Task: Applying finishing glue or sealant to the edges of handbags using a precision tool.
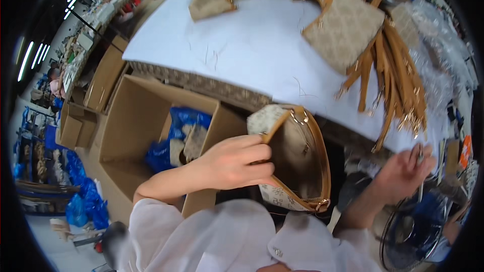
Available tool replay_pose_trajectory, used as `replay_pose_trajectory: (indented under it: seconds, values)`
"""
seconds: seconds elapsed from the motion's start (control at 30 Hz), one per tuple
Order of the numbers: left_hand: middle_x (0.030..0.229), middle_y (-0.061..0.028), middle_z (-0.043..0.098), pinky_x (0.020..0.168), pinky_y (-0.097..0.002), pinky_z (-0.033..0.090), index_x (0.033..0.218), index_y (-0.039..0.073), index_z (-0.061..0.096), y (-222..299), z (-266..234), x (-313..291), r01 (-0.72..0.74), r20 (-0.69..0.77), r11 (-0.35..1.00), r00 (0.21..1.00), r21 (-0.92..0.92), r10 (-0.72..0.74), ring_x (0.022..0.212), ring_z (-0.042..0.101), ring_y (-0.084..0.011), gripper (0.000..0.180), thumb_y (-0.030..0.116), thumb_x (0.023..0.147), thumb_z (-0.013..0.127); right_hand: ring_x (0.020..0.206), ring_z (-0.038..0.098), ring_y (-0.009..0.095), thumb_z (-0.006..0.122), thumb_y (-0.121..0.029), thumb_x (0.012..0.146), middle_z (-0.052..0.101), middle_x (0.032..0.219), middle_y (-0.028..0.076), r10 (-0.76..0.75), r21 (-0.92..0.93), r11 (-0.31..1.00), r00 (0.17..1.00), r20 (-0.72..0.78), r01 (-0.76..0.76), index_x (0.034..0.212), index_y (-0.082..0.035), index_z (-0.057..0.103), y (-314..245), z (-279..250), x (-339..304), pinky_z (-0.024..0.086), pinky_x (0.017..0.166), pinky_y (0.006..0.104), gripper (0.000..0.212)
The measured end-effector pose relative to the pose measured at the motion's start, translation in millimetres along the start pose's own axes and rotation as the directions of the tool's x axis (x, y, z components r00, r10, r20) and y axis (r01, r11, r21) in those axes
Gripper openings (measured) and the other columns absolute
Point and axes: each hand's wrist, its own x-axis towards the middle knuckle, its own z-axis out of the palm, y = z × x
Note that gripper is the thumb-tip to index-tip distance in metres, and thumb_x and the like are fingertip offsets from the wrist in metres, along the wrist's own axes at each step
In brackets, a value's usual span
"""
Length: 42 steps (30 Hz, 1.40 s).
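Note:
My left hand (244, 163) grips the near-left rim of a handbag (315, 146) with a pale patterned outside and tan trim. The bag gapes upward over my lap, its beige lining, inner zip and gold-coloured rings showing. My right hand (403, 176) is apart from the bag, off to the right below the table edge. Its fingers are pinched together around something small, with a metallic glint at the tips; its kind is too blurred to tell. Close above that hand, a bunch of tan leather straps (396, 75) with gold-coloured clasps hangs over the table's edge.
Patterned beige bag pieces (343, 30) lie along the far side of the white table (242, 35). Clear plastic wrap (441, 45) is heaped at right. An open cardboard box (131, 121) holding blue plastic stands left of me. A round fan (411, 231) is at lower right.

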Motion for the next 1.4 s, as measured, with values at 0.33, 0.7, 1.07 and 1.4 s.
replay_pose_trajectory:
  seconds: [0.33,0.7,1.07,1.4]
  values:
    - [0.103,-0.0089,0.061,0.082,-0.0424,0.044,0.088,0.007,0.06,3,69,-30,0.317,-0.208,0.935,0.915,-0.16,-0.346,0.095,0.055,-0.0288,0.021,0.017,0.077,0.075,0.059,0.043,0.008,0.056,-0.003,0.094,0.046,0.086,0.008,0.489,0.098,0.851,0.846,0.214,-0.517,0.087,-0.003,0.044,73,60,-79,0.056,0.05,0.0266,0.014]
    - [0.125,-0.0131,0.06,0.091,-0.0333,0.048,0.109,0.002,0.059,-15,75,-41,0.541,0.089,0.609,0.785,-0.58,-0.613,0.115,0.059,-0.0276,0.03,-0.004,0.082,0.045,0.059,0.045,0.007,0.057,-0.003,0.093,0.048,0.085,0.007,0.64,0.145,0.74,0.754,0.149,-0.656,0.088,-0.002,0.045,70,48,-109,0.058,0.053,0.0267,0.013]
    - [0.106,-0.0074,0.06,0.077,-0.0274,0.05,0.113,0.005,0.069,-4,72,-24,0.533,-0.089,0.615,0.71,-0.581,-0.699,0.086,0.062,-0.0174,0.036,-0.005,0.079,0.071,0.06,0.047,0.007,0.055,0.001,0.092,0.049,0.085,0.007,0.724,0.065,0.679,0.681,0.112,-0.732,0.087,-0.002,0.046,79,40,-112,0.06,0.057,0.0293,0.011]
    - [0.113,-0.0149,0.068,0.081,-0.0299,0.055,0.096,0.003,0.078,-2,94,-34,0.5,-0.087,0.434,0.575,-0.75,-0.813,0.1,0.067,-0.0234,0.02,-0.007,0.081,0.07,0.062,0.045,0.007,0.057,0.001,0.089,0.047,0.083,0.006,0.804,-0.081,0.592,0.581,0.123,-0.802,0.084,-0.003,0.047,81,41,-109,0.06,0.067,0.0297,0.012]
